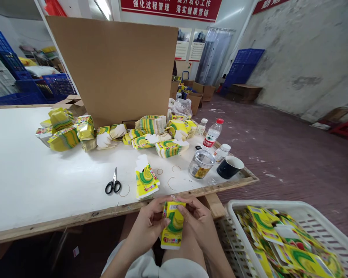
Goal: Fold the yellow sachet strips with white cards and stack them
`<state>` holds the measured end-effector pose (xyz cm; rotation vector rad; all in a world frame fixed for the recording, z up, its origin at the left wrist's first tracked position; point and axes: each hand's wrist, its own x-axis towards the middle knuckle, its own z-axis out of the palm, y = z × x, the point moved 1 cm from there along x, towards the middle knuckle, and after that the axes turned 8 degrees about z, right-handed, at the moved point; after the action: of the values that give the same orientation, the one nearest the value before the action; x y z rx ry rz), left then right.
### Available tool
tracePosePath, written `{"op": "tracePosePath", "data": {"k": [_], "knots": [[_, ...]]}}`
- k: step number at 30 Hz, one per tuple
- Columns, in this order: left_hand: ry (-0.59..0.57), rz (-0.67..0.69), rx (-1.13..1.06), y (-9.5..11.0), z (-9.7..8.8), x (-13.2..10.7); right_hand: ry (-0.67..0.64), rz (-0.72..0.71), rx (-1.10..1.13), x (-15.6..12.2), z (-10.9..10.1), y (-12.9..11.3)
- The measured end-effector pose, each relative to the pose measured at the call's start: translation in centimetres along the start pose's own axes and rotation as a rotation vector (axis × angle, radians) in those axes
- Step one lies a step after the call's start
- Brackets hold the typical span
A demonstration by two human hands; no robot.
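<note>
Over my lap I hold a small yellow carton (pixel 174 227) with green swirls and a barcode near its top. My left hand (pixel 152 220) grips its left side, the thumb on the front face. My right hand (pixel 195 218) closes on its upper right corner, thumb on the barcode panel. The fingers behind the carton are partly hidden. Just beyond my hands, a few flat yellow cartons (pixel 146 179) lie overlapped on the white table (pixel 84 197). Black-handled scissors (pixel 113 183) rest to their left.
Bundled flat cartons (pixel 150 124) line the back of the table before a large cardboard sheet (pixel 118 69). At the right stand a clear jar (pixel 201 164), a dark mug (pixel 229 167) and a red-capped bottle (pixel 212 134). A white basket (pixel 281 204) of cartons sits low right.
</note>
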<state>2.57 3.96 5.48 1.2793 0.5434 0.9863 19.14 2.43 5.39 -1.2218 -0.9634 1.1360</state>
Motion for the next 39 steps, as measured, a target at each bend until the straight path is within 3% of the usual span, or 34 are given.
{"op": "tracePosePath", "data": {"k": [2,6,8,10,12,16,19,24,26,29,33,39], "knots": [[0.014,0.055,0.106,-0.2,-0.6,0.2,0.092,-0.024,0.002,-0.6,-1.2,-0.2],[0.222,0.193,0.735,-1.0,-3.9,1.5,0.636,-0.288,0.286,-2.1,-4.8,-0.1],[0.236,0.185,0.929,-1.7,-5.3,2.2,0.735,-0.301,0.420,-2.3,-5.5,0.9],[0.205,0.178,0.962,-2.4,-5.9,2.8,0.643,-0.120,0.336,-1.5,-4.7,2.4],[0.173,0.185,0.956,-2.7,-5.9,3.0,0.449,0.069,0.132,0.2,-2.7,4.0],[0.124,0.212,0.952,-2.6,-5.5,2.8,0.317,0.081,0.060,5.1,1.9,5.5],[0.139,0.234,0.948,-2.2,-5.8,2.4,0.241,0.078,0.066,7.3,3.8,5.4],[0.460,0.251,0.776,-2.0,-5.9,1.7,0.230,0.107,0.199,6.0,4.0,5.6],[0.539,0.230,0.708,-2.4,-5.7,1.8,0.222,0.135,0.245,5.2,4.2,5.9],[0.567,0.187,0.750,-3.0,-6.1,2.5,0.194,0.178,0.282,5.1,5.0,6.1],[0.599,0.172,0.831,-3.6,-8.1,3.0,0.174,0.202,0.314,6.0,5.8,6.1],[0.609,0.135,0.894,-5.0,-10.4,2.7,0.189,0.222,0.376,6.4,5.5,6.6]]}}
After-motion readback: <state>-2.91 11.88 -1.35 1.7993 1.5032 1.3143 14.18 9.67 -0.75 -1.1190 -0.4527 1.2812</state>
